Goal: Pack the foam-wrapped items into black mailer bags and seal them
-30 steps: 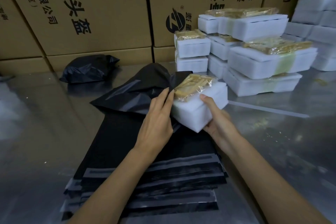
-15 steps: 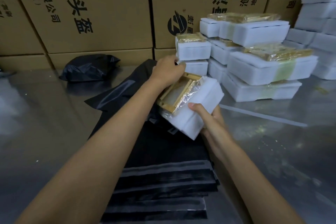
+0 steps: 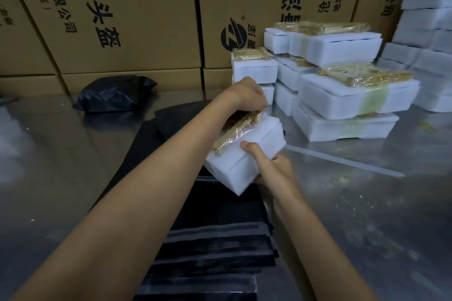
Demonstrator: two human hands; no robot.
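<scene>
My right hand [image 3: 274, 173] grips the near end of a white foam-wrapped item [image 3: 247, 154], thumb pressed on its top face, fingers curled underneath. Block is tilted, far end higher, held up above the black mailer bags [image 3: 210, 247], not resting on them. A gold-coloured piece under clear film [image 3: 234, 129] sits on the block's top, crinkled and shiny.

My left hand [image 3: 247, 94] reaches over the far end of the block, fingers curled down onto the film and gold piece there, pinching at that edge. Fingertips are partly hidden behind the block, so exact contact is hard to read, but the hand is clenched on the item's far top edge.

The mailer bags lie flat in a fanned stack on the steel table [image 3: 61, 154] right in front of me, grey seal strips showing at the near ends. One bag from the stack extends farther back under my left forearm, flat.

Behind the held block, more foam-wrapped blocks [image 3: 347, 95] are piled on the right side of the table, several with gold pieces on top and a greenish tape band round two of the big ones. Plain foam stack [image 3: 430, 39] at far right. A filled black bag [image 3: 112, 94] sits far left against the cardboard cartons [image 3: 137, 14] that wall off the back. A thin clear strip [image 3: 342, 160] lies on the table just right of my right hand.
</scene>
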